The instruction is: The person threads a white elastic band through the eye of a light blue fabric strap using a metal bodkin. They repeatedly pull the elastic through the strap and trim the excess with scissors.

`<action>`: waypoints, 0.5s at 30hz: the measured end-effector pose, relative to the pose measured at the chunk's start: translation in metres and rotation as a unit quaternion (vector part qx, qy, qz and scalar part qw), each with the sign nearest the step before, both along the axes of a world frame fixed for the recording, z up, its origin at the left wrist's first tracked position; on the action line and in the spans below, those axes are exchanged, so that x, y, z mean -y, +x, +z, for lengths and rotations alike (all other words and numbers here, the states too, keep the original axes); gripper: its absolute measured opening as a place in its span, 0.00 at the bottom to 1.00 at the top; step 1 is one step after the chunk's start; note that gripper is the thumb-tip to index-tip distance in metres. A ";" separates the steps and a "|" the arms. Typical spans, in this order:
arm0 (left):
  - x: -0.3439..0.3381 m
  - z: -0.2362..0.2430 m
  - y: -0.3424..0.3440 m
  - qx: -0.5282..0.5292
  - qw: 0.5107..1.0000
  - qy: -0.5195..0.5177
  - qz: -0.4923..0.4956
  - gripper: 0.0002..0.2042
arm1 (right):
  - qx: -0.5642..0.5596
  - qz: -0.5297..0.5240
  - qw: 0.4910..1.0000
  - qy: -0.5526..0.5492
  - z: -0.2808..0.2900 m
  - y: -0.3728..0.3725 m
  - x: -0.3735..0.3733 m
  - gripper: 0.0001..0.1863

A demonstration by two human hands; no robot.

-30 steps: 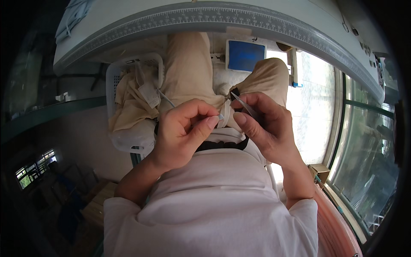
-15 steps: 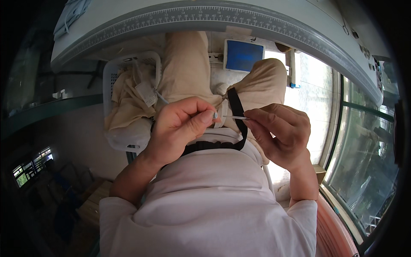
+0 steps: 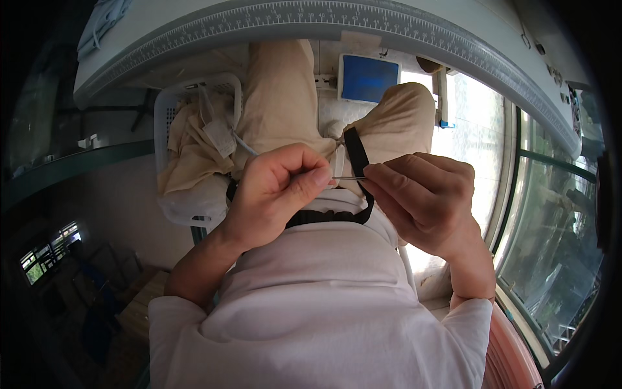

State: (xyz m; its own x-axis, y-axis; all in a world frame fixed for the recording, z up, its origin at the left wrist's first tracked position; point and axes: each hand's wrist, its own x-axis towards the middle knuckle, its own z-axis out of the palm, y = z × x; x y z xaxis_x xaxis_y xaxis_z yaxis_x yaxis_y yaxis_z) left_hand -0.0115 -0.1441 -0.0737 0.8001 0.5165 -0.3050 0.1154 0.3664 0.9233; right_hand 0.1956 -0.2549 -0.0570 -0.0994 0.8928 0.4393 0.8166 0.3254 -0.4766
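Observation:
My left hand (image 3: 282, 188) is closed in a pinch, thumb against the curled index finger. A pale grey-blue cord (image 3: 244, 144) runs out from behind this hand toward the basket; its end, at the fingertips, is now hidden. Between the thumb and fingers of my right hand (image 3: 424, 198) is a thin metal needle-like tool (image 3: 350, 177), lying level. The tool's far tip meets the left fingertips, and whether it has entered the cord's end cannot be seen. Both hands are above my lap, in front of a black strap (image 3: 357, 152).
A white plastic basket (image 3: 160, 129) with beige cloth (image 3: 188, 152) and a white tag stands at the left. Across the far side curves a table edge with a grey ruler strip (image 3: 311, 16). Below it lies a blue-topped device (image 3: 369, 79). Glass panes (image 3: 551, 233) rise at the right.
My right hand has moved slightly left, bringing the tool's tip to the left fingertips. The cord's end, which showed there before, is now covered.

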 end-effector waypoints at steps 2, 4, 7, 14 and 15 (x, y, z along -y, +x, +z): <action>0.000 -0.003 -0.001 -0.015 0.999 0.034 -0.007 0.06 | 0.088 0.010 0.996 -0.003 0.004 0.001 0.002 0.11; 0.002 -0.005 0.000 -0.026 0.998 0.049 -0.008 0.06 | 0.162 0.022 0.987 -0.012 0.013 0.000 0.002 0.13; 0.004 -0.005 0.001 -0.032 0.999 0.034 -0.003 0.06 | 0.182 0.039 0.982 -0.029 0.021 -0.006 -0.002 0.12; -0.006 -0.003 -0.005 -0.017 0.996 -0.090 -0.006 0.08 | -0.004 0.000 0.997 -0.074 0.003 0.001 0.000 0.10; -0.008 -0.004 -0.007 -0.019 0.994 -0.111 0.004 0.09 | -0.027 -0.019 0.996 -0.087 0.006 0.006 0.004 0.10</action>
